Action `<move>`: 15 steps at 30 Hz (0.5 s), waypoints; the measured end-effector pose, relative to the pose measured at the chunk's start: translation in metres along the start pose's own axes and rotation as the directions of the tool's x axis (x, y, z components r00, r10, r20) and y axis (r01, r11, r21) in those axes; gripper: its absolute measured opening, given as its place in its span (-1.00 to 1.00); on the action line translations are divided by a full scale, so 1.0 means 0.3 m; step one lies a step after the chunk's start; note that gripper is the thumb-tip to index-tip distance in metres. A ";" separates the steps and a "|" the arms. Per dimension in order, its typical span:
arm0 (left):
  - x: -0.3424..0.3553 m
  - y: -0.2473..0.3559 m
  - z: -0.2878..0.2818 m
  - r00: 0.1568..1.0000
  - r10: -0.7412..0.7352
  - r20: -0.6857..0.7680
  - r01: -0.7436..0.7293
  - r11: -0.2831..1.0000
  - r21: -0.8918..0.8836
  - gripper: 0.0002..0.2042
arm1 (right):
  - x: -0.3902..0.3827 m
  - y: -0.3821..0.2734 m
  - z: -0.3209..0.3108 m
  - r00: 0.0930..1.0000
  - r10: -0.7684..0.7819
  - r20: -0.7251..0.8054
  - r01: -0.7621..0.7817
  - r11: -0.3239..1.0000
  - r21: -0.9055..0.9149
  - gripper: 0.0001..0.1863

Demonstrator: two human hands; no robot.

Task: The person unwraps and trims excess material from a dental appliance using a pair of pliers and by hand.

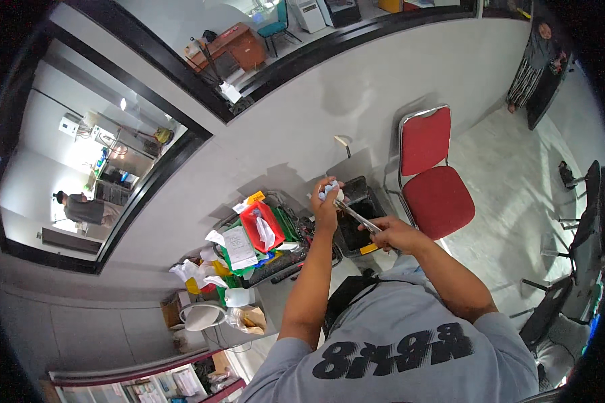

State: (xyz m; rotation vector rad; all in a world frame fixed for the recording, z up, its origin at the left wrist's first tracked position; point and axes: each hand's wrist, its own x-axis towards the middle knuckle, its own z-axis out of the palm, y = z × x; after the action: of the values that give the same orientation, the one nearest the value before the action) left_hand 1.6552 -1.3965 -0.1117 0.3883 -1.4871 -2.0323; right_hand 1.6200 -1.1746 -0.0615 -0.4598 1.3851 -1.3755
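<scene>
My left hand (pixel 325 205) is raised in front of me, fingers curled round a small bundle of pale blue and white pieces (pixel 329 191); their kind is too small to make out. My right hand (pixel 391 234) grips the near end of a long silver metal hand tool (pixel 358 218). Its far end reaches up to the pieces beside my left palm, and I cannot tell whether it touches them. Below both hands stands a black open container (pixel 351 235) with a dark inside and a yellow patch on its near edge.
A red chair (pixel 437 200) stands right of the container. Left of my hands, a cluttered table holds a red basket (pixel 251 232), papers (pixel 239 247) and a white bucket (pixel 204 316). Dark chairs (pixel 571 262) line the right side. One person (pixel 532 64) stands far right; another (pixel 84 209) is behind the window.
</scene>
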 end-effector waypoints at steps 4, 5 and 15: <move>-0.015 0.026 0.007 0.976 -0.185 0.111 0.202 0.966 -0.163 -0.65 | -0.004 -0.005 -0.008 0.989 -0.145 -0.031 0.134 0.962 -0.236 -0.47; -0.012 0.030 0.013 0.965 -0.215 0.152 0.248 0.936 -0.249 -0.58 | -0.013 -0.017 -0.009 0.979 -0.192 -0.066 0.153 0.911 -0.382 -0.46; 0.016 0.025 -0.031 0.824 -0.562 0.074 0.564 0.800 -0.203 -0.19 | 0.051 0.014 -0.033 0.919 -0.350 -0.183 0.196 0.807 -0.557 -0.53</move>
State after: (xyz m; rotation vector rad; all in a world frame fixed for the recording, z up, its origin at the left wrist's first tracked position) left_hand 1.6586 -1.4080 -0.1072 0.8097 -1.2227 -2.6324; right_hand 1.6079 -1.1818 -0.0738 -0.8895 2.0122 -1.3060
